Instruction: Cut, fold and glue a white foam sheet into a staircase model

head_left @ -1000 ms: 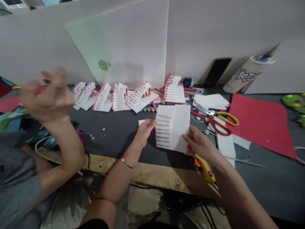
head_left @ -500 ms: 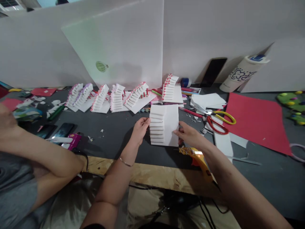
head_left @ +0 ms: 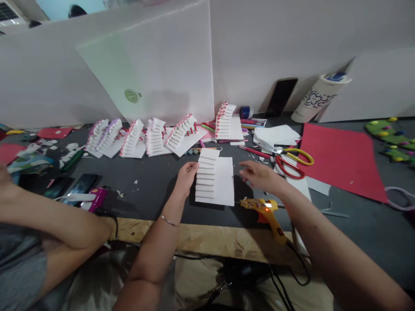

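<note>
A white foam staircase model (head_left: 214, 181) on a white base lies on the dark table in front of me. My left hand (head_left: 186, 178) grips its left edge, fingers curled against the steps. My right hand (head_left: 259, 173) hovers just right of the model, off it, fingers spread and slightly blurred, holding nothing. A yellow hot glue gun (head_left: 266, 211) with a lit red lamp lies below my right hand, near the table's wooden front edge (head_left: 207, 237).
Several finished staircase models (head_left: 155, 136) stand in a row at the back. Red and yellow scissors (head_left: 293, 162), white sheets (head_left: 275, 134), red paper (head_left: 340, 157), pens and a phone (head_left: 280, 97) lie right. Another person's arm (head_left: 55, 220) rests at left by phones (head_left: 79, 185).
I lowered the staircase model onto the table. My right hand let go of its right edge and moved away. The other person's raised hand came down to rest at left.
</note>
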Available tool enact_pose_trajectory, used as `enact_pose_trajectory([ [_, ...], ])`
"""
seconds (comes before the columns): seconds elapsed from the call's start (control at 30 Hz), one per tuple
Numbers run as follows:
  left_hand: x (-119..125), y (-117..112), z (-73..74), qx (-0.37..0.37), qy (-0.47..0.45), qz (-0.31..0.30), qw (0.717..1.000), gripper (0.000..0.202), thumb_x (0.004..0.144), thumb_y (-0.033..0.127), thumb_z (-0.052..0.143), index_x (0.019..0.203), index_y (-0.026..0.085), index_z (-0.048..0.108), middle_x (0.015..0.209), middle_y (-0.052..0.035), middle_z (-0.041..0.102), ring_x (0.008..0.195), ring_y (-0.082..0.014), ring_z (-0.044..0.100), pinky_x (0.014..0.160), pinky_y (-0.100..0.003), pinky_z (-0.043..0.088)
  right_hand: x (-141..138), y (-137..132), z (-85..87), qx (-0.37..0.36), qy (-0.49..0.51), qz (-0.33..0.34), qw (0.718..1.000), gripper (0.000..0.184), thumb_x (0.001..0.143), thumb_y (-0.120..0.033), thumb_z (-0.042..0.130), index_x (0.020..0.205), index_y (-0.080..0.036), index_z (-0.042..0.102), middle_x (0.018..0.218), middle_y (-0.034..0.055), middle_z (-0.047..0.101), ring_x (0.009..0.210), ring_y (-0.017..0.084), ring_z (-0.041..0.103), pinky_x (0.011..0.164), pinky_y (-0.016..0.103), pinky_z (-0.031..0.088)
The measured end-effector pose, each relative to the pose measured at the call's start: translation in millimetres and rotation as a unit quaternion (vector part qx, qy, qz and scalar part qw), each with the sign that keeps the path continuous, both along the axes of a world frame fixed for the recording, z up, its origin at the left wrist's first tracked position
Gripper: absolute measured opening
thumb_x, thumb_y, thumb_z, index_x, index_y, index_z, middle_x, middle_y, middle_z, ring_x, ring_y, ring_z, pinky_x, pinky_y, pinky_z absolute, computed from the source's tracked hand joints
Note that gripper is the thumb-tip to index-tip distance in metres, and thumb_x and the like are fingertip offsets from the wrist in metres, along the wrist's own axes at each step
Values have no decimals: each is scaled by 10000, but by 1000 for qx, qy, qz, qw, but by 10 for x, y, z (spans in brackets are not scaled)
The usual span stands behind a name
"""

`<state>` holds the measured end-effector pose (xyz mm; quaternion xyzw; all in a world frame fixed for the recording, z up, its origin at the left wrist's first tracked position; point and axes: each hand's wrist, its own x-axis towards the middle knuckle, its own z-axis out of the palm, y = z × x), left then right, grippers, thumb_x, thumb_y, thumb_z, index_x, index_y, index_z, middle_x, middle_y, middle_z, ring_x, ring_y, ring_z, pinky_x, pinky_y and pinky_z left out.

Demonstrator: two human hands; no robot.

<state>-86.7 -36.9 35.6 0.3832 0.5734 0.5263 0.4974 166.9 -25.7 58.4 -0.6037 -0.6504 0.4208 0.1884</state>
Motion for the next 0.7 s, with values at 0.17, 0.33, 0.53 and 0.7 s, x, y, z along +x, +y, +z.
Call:
enact_pose_trajectory([
  [0.17,27,-8,13,-9,4,-7,1000,349,651,481,776,762,177,644,705,3,648,703,-150,581,704,-277,450,-93,49,79,71,-29,27,997,219,911,-238,503,1037,-186,674,784,21,724,658,138,671,623,236,502],
  [0.33,32,-7,42,-13,16,-13,1000,358,637,486,774,778,178,656,718,1,668,700,-148,581,676,-260,445,-213,180,106,72,-99,79,989,248,938,-221,467,1053,-189,685,898,38,749,646,126,672,633,224,497],
  [0.53,10,31,44,-13,36,-15,999,328,641,459,772,784,185,662,708,-4,669,708,-162,592,669,-264,437,319,248,195,99,-237,49,965,148,867,-202,566,854,-208,714,878,74,749,828,223,678,676,271,459],
  [0.7,-2,49,17,-15,50,-21,998,321,653,479,763,733,182,671,670,-1,649,679,-154,561,650,-257,419,426,176,136,74,-300,74,948,176,870,-327,622,780,-200,703,855,96,744,806,238,678,603,280,421],
])
